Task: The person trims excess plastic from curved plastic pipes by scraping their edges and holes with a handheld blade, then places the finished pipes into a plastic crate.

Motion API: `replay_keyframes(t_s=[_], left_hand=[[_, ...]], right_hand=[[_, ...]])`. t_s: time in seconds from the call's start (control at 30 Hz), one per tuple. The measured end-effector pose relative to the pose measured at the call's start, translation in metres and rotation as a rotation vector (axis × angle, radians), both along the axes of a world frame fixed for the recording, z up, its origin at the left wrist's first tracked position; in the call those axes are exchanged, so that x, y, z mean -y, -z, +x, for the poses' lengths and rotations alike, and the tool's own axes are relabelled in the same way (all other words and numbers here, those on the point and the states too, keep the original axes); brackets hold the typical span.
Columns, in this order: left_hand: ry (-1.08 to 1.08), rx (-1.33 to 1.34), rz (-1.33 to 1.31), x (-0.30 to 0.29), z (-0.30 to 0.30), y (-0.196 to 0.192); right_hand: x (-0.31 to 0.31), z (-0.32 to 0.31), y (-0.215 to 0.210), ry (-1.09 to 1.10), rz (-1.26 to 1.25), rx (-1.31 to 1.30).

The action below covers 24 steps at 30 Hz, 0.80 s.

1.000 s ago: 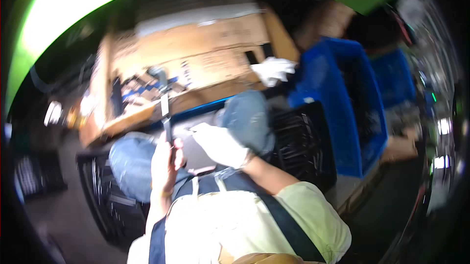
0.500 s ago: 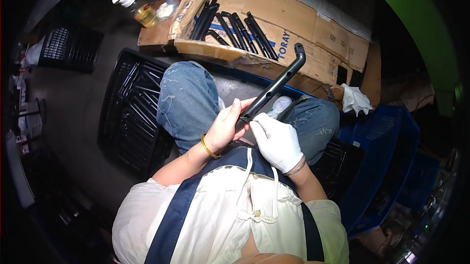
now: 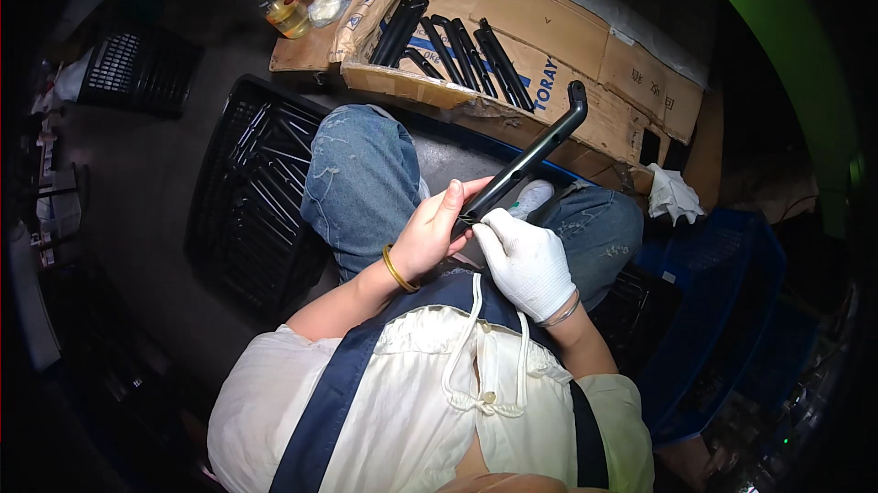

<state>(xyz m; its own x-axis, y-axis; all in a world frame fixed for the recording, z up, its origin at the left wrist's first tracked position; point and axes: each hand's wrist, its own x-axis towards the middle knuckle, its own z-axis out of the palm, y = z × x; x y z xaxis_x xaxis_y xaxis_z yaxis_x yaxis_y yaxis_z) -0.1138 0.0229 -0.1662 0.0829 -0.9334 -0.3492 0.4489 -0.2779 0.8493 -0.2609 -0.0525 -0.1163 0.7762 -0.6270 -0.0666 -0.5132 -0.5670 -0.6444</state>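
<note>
A glossy black tube [image 3: 528, 162] with a bent far end and small holes along its side slants up to the right in front of me. My bare left hand [image 3: 433, 228], with a gold bangle at the wrist, is closed round its near end. My right hand [image 3: 529, 264], in a white knitted glove, has thumb and finger pinched together right at that near end. Whatever sits between those fingertips is too small to make out. Beyond my knees, several similar black tubes [image 3: 468, 54] lie in an open cardboard box [image 3: 585, 49].
On my left stands a black crate [image 3: 206, 196] full of dark tubes, with another black crate [image 3: 123, 72] farther off. A bottle [image 3: 288, 16] of yellowish liquid stands beside the box. Crumpled white cloth [image 3: 672, 193] hangs at the box's right corner, above blue bins [image 3: 713, 310].
The box and surroundings sit slightly farther right in the picture. Both hands keep hold at the tube's near end, with the gloved fingertips shifted only a little.
</note>
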Motion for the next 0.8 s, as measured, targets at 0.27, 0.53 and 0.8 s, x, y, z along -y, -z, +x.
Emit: replay_keyframes(t_s=[0.27, 0.53, 0.8], left_hand=[[0.029, -0.016, 0.032, -0.005, -0.001, -0.001], [0.053, -0.116, 0.110, -0.007, 0.002, -0.006], [-0.010, -0.219, 0.138, -0.006, 0.010, -0.007]], right_hand=[[0.006, -0.003, 0.000, -0.122, -0.009, -0.062], [0.012, -0.004, -0.004, -0.193, 0.059, -0.074], [0.009, 0.003, 0.002, -0.117, 0.042, 0.024]])
